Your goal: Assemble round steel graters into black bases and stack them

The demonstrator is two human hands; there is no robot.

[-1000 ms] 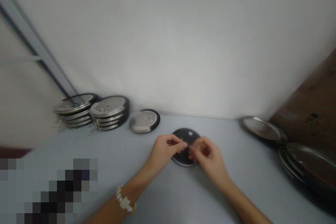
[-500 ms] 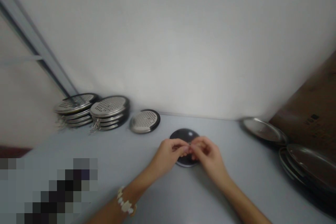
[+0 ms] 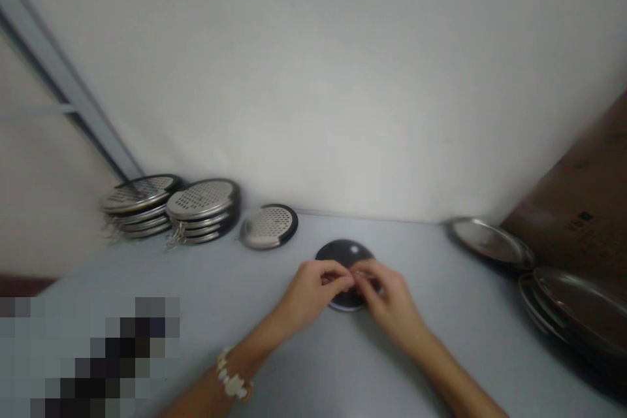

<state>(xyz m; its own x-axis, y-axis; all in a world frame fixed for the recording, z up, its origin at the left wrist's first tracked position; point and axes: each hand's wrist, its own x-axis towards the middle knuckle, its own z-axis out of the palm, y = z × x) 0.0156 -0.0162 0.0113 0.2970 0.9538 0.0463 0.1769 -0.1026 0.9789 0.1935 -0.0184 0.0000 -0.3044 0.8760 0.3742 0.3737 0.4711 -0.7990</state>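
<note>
A round dark disc [image 3: 343, 251] with a shiny face and a pale rim lies on the grey table, partly hidden under my hands. Just over its middle, my left hand [image 3: 313, 284] is closed in a pinch, thumb against fingertips. My right hand [image 3: 386, 287] pinches too, and its fingertips meet those of the left. Whatever sits between the fingers is too small and blurred to name. A pale beaded bracelet [image 3: 234, 380] circles my left wrist.
At the back left stand two stacks of perforated metal discs [image 3: 203, 199] with black edging; a single perforated disc [image 3: 269, 227] lies beside them. Shallow round metal pieces [image 3: 490, 241] lie at the right, against a brown cardboard box [image 3: 578, 189]. A pale wall [image 3: 343, 78] rises behind the table.
My fingers have shifted slightly over the dark disc, with the right-hand fingers curling a little differently. Both hands stay pinched together, and the disc rests in about the same place.
</note>
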